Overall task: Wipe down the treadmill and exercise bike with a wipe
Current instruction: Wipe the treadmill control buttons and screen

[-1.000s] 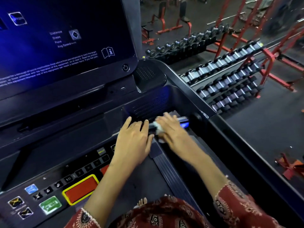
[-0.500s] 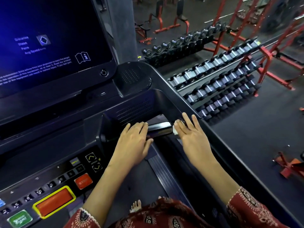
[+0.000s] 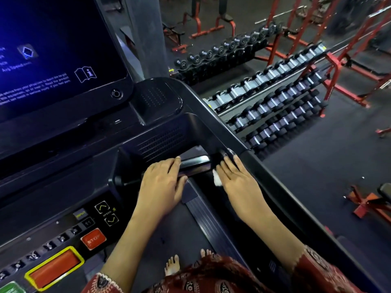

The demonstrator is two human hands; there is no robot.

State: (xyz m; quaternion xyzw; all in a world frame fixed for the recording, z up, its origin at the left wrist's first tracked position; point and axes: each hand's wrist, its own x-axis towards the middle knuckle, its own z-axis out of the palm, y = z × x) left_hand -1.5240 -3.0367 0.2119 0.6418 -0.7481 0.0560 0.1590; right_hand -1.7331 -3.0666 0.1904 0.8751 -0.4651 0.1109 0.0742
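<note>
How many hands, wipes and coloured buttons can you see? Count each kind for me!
Hands: 2, the left hand and the right hand
White wipe: 1
Red STOP button: 1
Orange button with a yellow rim: 1
Green button, cut off at the picture's edge: 1
Total: 6

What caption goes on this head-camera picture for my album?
Right hand presses a white wipe on the treadmill handlebar; left hand rests beside it.
</note>
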